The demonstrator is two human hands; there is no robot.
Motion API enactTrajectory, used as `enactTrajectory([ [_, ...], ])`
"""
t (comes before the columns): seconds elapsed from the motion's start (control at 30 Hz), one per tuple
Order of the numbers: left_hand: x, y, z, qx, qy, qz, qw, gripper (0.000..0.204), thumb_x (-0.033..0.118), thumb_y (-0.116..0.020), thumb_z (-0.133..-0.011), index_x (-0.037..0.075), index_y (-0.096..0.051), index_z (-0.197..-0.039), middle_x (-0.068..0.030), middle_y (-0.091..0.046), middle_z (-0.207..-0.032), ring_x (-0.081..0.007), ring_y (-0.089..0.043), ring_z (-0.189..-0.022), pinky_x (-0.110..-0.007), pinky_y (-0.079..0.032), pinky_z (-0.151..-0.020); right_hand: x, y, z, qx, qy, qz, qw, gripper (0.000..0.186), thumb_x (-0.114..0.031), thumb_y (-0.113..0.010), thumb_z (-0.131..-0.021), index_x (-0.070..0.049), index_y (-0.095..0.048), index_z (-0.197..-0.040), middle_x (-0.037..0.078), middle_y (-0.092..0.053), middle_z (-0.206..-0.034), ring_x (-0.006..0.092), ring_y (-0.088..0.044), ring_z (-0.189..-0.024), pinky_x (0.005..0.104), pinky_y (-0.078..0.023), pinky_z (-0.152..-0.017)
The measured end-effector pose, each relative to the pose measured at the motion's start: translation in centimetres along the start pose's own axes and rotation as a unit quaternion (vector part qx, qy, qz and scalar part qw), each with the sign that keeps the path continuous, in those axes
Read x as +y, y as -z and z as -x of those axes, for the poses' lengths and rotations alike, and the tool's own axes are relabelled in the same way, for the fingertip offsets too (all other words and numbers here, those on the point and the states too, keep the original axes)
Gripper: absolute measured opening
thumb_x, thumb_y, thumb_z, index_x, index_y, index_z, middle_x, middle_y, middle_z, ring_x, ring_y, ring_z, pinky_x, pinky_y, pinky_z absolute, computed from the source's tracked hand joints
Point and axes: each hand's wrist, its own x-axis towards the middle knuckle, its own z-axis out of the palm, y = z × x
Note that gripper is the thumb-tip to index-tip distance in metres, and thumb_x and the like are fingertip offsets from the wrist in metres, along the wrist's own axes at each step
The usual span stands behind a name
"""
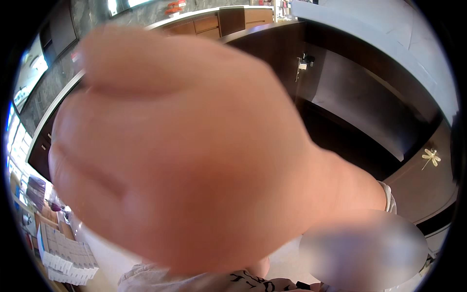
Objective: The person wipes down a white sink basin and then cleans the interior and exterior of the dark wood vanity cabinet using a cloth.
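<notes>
My right hand [189,151] fills most of the head view, very close and blurred. Its forearm comes in from the right, with the edge of a light sleeve [390,198] at the wrist. The fingers look curled in at the left side, with a crease below the topmost one; anything inside them is hidden. A small patch of skin shows low in the middle, just above my light clothing with black lettering, and may be part of my left hand [260,266]. Its fingers cannot be made out.
Behind the hand stands an open dark cabinet [350,131] under a pale counter [369,39], with a gold dragonfly handle [431,158] on one door. Stacked white boxes [68,255] lie at lower left. A blurred oval covers the lower right.
</notes>
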Motion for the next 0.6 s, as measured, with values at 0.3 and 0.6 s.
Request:
enactTrajectory([
  [0.3, 0.8, -1.0, -0.9, -0.010, 0.001, 0.066, 0.998, 0.051, 0.013, -0.072, -0.082, 0.001, -0.048, -0.126, -0.0069, -0.055, -0.117, -0.0186, -0.055, -0.103, -0.032, -0.045, -0.085, 16.3, 9.1, 7.6, -0.111, -0.172, 0.200, 0.958, 0.044, -0.002, -0.044, -0.080, -0.010, -0.060, -0.120, 0.010, -0.062, -0.116, 0.0280, -0.053, -0.107, 0.0363, -0.041, -0.098],
  [0.6, 1.6, -0.8, -1.2, 0.034, -0.039, 0.020, 0.998, 0.049, 0.011, -0.060, -0.084, 0.000, -0.045, -0.129, -0.0126, -0.053, -0.123, -0.0236, -0.053, -0.111, -0.036, -0.045, -0.093, 7.3, 1.0, 5.7, 0.064, -0.184, 0.105, 0.975, 0.040, -0.005, -0.055, -0.064, -0.011, -0.066, -0.102, 0.008, -0.064, -0.092, 0.0288, -0.059, -0.088, 0.0382, -0.048, -0.072],
])
